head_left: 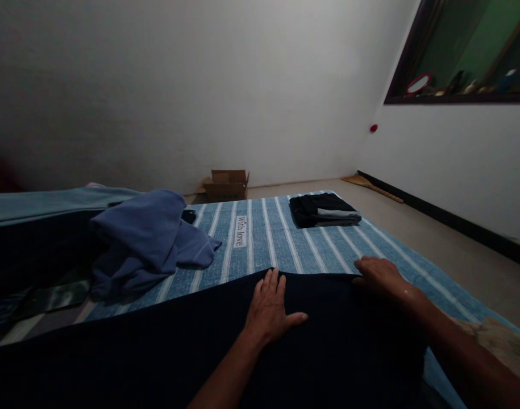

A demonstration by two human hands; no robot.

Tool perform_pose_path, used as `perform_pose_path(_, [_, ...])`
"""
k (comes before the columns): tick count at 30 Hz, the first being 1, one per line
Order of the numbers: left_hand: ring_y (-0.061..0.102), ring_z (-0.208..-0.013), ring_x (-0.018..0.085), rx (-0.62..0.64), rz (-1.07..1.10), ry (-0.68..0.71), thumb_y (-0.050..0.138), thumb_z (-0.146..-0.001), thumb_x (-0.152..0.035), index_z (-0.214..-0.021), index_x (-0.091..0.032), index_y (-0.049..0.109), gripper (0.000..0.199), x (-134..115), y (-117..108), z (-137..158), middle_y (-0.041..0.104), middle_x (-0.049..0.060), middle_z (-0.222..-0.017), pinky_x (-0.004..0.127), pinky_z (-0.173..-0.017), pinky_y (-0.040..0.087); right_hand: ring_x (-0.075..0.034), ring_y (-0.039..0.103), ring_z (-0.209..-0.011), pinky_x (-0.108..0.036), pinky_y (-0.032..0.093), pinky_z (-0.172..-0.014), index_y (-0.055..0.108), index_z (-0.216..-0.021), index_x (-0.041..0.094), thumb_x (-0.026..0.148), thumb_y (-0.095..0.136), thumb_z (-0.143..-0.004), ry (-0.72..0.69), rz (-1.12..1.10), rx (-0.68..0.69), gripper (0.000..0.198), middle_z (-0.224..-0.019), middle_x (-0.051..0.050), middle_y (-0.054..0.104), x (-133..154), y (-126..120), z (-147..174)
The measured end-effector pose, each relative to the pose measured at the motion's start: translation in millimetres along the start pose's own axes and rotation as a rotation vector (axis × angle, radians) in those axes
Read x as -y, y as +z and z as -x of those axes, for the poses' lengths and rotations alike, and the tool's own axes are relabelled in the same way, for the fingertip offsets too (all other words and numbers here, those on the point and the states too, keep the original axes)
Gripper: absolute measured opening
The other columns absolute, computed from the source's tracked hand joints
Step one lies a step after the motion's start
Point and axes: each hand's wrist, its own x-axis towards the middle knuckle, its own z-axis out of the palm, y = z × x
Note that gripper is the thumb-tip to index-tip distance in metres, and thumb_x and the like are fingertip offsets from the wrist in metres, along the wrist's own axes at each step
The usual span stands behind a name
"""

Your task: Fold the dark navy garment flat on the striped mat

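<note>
A long dark navy garment (166,352) lies spread across the bed in front of me; its exact kind is hard to make out. My left hand (268,309) rests flat on it near its far edge, fingers stretched out and thumb apart. At the garment's far right corner, my right hand (381,275) has its fingers curled over the edge, pinching the cloth. Beyond the garment, on the left, lies a crumpled blue-purple cloth (153,233). Folded dark and grey clothes (323,210) sit in a neat pile at the far right of the bed.
The blue-and-white striped bed sheet (263,244) bears a "With love" patch. More clothes (50,204) are heaped at the left. An open cardboard box (225,186) stands on the floor by the wall. A broom (370,184) lies along the right wall; beige fluffy fabric (498,343) is at lower right.
</note>
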Motion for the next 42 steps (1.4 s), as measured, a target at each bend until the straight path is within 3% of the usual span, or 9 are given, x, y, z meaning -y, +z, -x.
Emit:
perform_pose_path(4, [0.002,-0.139,0.031,-0.011,-0.003,0.0,0.043,-0.069,-0.077,-0.142,-0.008,0.028,0.101,0.3,1.5,-0.1,0.01,0.017,-0.151,0.047,-0.112,0.01,-0.024,0.055,-0.099,-0.033,0.039,-0.084,0.06,-0.102,0.02,0.032,0.049,-0.088,-0.193,-0.059,-0.119,0.022,-0.106,-0.011,0.06,50.7,-0.6,13.4])
perform_pose_path(7, [0.002,-0.139,0.03,-0.012,-0.011,0.006,0.043,-0.069,-0.077,-0.141,-0.008,0.028,0.101,-0.3,1.1,0.7,0.012,0.018,-0.151,0.047,-0.112,0.01,-0.026,0.045,-0.119,-0.038,0.034,-0.098,0.054,-0.119,0.02,0.041,0.053,-0.086,-0.351,-0.137,-0.209,0.039,-0.128,-0.011,0.051,78.1,23.7,17.7])
perform_pose_path(11, [0.002,-0.139,0.03,-0.007,-0.012,0.003,0.043,-0.07,-0.077,-0.142,-0.008,0.027,0.101,-1.3,1.0,1.8,0.01,0.017,-0.151,0.046,-0.112,0.011,-0.032,0.025,-0.133,-0.051,0.021,-0.107,0.037,-0.138,0.013,0.061,0.044,-0.084,-0.267,-0.198,-0.237,0.073,-0.143,-0.019,0.033,77.3,70.8,15.2])
perform_pose_path(15, [0.002,-0.139,0.031,-0.018,-0.008,0.01,0.041,-0.069,-0.078,-0.143,-0.009,0.026,0.102,-0.1,4.9,1.4,0.01,0.017,-0.152,0.047,-0.112,0.01,-0.029,0.014,-0.137,-0.05,0.016,-0.109,0.029,-0.142,0.015,0.069,0.031,-0.085,-0.236,-0.202,-0.202,0.078,-0.148,-0.017,0.02,65.1,93.7,12.3])
perform_pose_path(21, [0.002,-0.139,0.031,-0.035,-0.004,0.017,0.037,-0.069,-0.08,-0.143,-0.01,0.026,0.103,2.3,9.5,2.1,0.011,0.017,-0.152,0.047,-0.111,0.01,-0.029,0.016,-0.136,-0.049,0.017,-0.109,0.03,-0.142,0.015,0.07,0.03,-0.084,-0.214,-0.204,-0.182,0.08,-0.147,-0.016,0.022,70.0,83.7,16.4])
perform_pose_path(26, [0.002,-0.139,0.03,-0.031,0.009,0.019,0.039,-0.071,-0.076,-0.142,-0.007,0.026,0.1,4.2,10.5,3.4,0.011,0.017,-0.151,0.046,-0.112,0.01,-0.026,0.017,-0.136,-0.046,0.017,-0.111,0.03,-0.142,0.013,0.066,0.029,-0.086,-0.264,-0.29,-0.214,0.076,-0.147,-0.014,0.022,109.8,63.4,27.5])
perform_pose_path(33, [0.002,-0.14,0.025,0.014,-0.011,0.002,0.027,-0.089,-0.038,-0.143,-0.011,0.026,0.06,8.3,15.4,-0.3,0.008,0.011,-0.153,0.043,-0.112,0.012,-0.025,0.009,-0.137,-0.044,0.014,-0.112,0.018,-0.144,0.01,0.065,0.023,-0.088,-0.303,-0.44,-0.175,0.079,-0.149,-0.01,0.011,159.9,69.9,22.5])
perform_pose_path(38, [0.001,-0.139,0.028,0.0,-0.019,0.045,0.044,-0.079,-0.046,-0.143,-0.008,0.024,0.077,9.3,16.5,0.2,0.007,0.016,-0.152,0.045,-0.111,0.011,-0.025,0.006,-0.137,-0.045,0.009,-0.113,0.02,-0.144,0.011,0.068,0.023,-0.087,-0.261,-0.414,-0.14,0.08,-0.149,-0.01,0.01,155.7,88.6,19.6])
perform_pose_path(42, [0.003,-0.139,0.028,0.087,0.062,0.067,0.047,-0.077,-0.049,-0.143,-0.007,0.023,0.081,14.1,1.3,1.0,0.008,0.016,-0.152,0.044,-0.112,0.011,-0.025,0.004,-0.137,-0.045,0.009,-0.113,0.018,-0.143,0.008,0.07,0.021,-0.085,-0.271,-0.364,-0.124,0.085,-0.149,-0.012,0.009,155.4,87.9,22.1])
